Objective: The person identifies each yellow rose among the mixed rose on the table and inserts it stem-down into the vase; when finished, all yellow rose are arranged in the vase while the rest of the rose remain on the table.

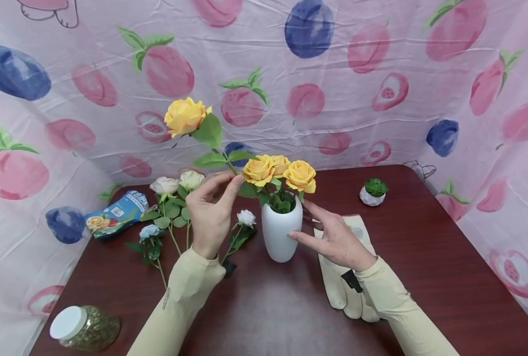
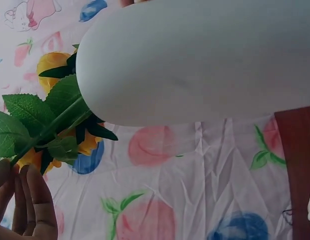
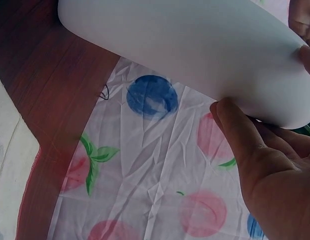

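My left hand (image 1: 212,210) pinches the stem of a yellow rose (image 1: 185,117) between thumb and fingers. Held up left of the vase, this rose tilts with its bloom toward the upper left. The white vase (image 1: 282,240) stands upright, with several yellow roses (image 1: 300,175) above its mouth. At the vase's right side is my right hand (image 1: 337,242), its thumb against the wall and its extended fingers close to the rim. In the left wrist view, the held stem (image 2: 57,120) runs past the vase's mouth end, its lower part hidden behind the vase.
White roses (image 1: 165,186), a pale blue flower (image 1: 150,231) and a small white rose (image 1: 246,218) lie left of the vase. A blue pouch (image 1: 123,212) and a lidded jar (image 1: 90,329) are farther left. Gloves (image 1: 335,284) and a small potted succulent (image 1: 374,193) are on the right.
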### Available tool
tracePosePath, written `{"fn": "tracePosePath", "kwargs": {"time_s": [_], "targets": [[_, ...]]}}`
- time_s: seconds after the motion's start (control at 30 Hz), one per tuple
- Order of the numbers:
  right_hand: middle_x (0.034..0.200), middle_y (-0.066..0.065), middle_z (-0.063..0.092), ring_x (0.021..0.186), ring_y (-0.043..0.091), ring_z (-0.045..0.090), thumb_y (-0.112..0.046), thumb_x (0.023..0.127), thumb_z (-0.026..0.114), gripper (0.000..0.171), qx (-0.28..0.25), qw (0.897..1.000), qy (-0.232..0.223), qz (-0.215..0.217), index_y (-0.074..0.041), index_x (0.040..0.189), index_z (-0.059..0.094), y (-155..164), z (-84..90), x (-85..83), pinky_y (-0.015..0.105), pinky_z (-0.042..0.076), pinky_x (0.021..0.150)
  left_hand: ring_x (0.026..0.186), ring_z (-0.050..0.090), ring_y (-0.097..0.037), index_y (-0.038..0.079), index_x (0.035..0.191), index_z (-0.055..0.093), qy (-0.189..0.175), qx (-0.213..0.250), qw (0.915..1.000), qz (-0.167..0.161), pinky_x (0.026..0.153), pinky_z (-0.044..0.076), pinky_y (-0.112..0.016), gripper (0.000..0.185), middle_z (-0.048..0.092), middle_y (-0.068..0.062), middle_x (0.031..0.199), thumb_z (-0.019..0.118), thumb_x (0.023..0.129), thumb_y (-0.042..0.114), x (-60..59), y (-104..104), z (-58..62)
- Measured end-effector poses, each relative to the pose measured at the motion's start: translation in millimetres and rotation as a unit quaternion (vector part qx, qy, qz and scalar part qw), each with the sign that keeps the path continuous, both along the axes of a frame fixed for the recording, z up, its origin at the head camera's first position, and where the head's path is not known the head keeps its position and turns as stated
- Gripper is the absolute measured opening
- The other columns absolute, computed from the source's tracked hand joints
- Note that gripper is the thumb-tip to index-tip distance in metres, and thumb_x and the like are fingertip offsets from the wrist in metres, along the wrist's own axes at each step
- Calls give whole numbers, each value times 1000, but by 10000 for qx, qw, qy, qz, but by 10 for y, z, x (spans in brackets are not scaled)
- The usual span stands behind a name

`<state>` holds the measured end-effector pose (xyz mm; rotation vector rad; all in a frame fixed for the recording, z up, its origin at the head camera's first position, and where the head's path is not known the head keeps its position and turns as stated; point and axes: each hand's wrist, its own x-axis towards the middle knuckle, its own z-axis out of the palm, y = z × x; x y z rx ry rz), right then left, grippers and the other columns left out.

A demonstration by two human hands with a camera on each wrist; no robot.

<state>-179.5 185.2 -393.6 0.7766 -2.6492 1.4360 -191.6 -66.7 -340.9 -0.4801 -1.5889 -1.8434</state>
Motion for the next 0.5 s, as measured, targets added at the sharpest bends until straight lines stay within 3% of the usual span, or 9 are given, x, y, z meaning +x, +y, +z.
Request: {"fn": "tracePosePath", "kwargs": {"time_s": [0.13, 0.3, 0.5], "targets": [[158, 11, 47, 136, 32, 57, -29, 92, 79, 78, 61, 10000, -29, -19, -11, 158, 40, -1, -14, -6, 53, 54, 101, 89, 70, -13, -16, 100, 73, -145, 117, 9998, -118, 81, 58, -23, 13, 71, 0, 99, 73, 89, -9, 28, -40, -83], [157, 10, 48, 135, 31, 57, -26, 92, 80, 77, 18, 10000, -2, 16, -11, 157, 41, -1, -18, -13, 51, 54, 101, 89, 74, -14, -4, 104, 78, -386, 48, 9990, -242, 80, 60, -26, 14, 75, -2, 101, 75, 90, -4, 65, -54, -210], [155, 10, 50, 132, 31, 60, -24, 92, 80, 76, -53, 10000, 44, 60, -12, 157, 42, -8, -21, -17, 50, 55, 100, 95, 74, -15, -2, 108, 79, -260, 72, 9988, -404, 84, 61, -29, 19, 77, -1, 104, 76, 90, -3, 54, -22, -295]]}}
